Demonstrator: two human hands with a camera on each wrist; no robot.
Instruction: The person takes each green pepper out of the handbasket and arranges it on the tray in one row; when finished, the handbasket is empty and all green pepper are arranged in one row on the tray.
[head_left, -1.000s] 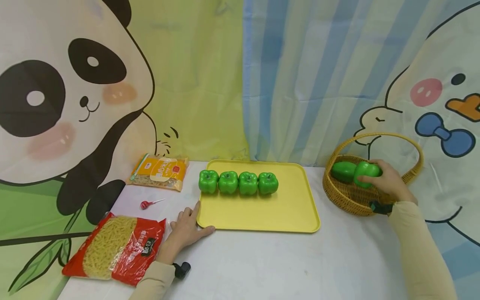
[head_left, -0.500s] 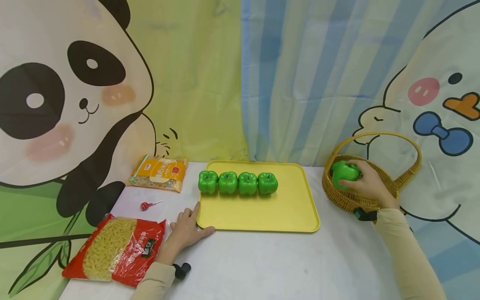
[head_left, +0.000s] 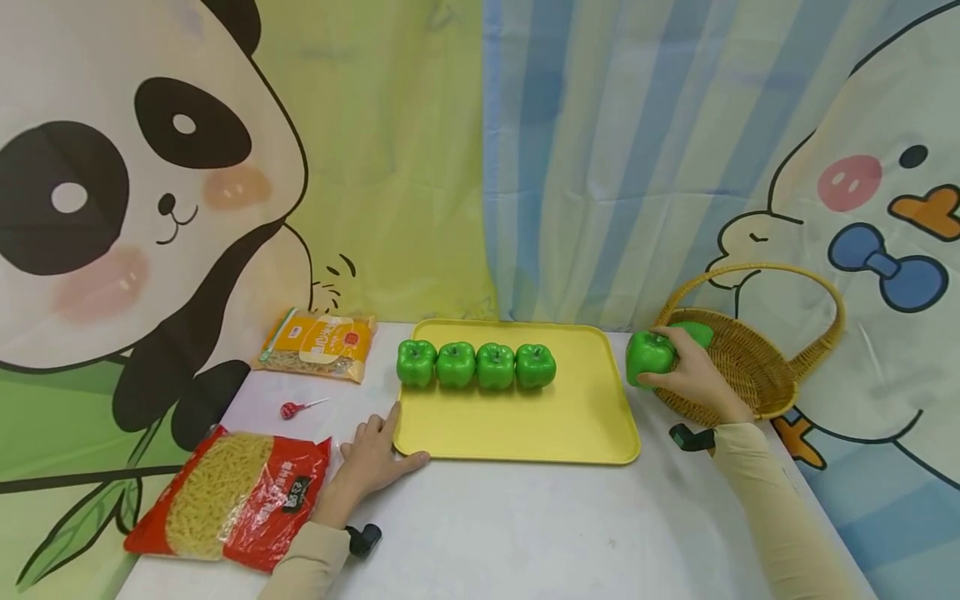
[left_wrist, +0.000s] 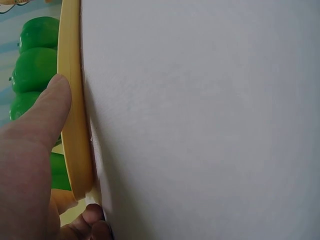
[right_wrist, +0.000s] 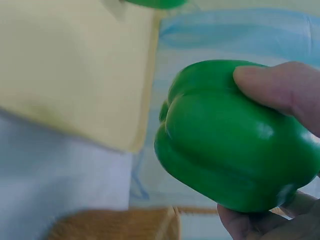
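My right hand (head_left: 693,377) grips a glossy green bell pepper (head_left: 649,357) between thumb and fingers, in the air between the tray's right edge and the basket. The right wrist view shows the thumb on one side of this pepper (right_wrist: 235,135) and fingers on the other. Several green bell peppers (head_left: 496,367) stand in a row along the back left of a yellow tray (head_left: 585,425). At the tray's front left corner rests my left hand (head_left: 372,463), its thumb along the front rim and index finger at the left rim. Another green item (head_left: 699,333) lies in the wicker basket (head_left: 757,367), partly hidden.
A red bag of pasta (head_left: 232,500) lies at the front left. Behind it are a red lollipop (head_left: 289,410) and an orange food packet (head_left: 318,344). The basket's tall handle (head_left: 834,308) arches above its rim. A printed curtain (head_left: 570,167) hangs behind the table.
My right hand has carried the bell pepper left, out of the basket and past its left rim toward the tray. My left hand stays at the tray corner.
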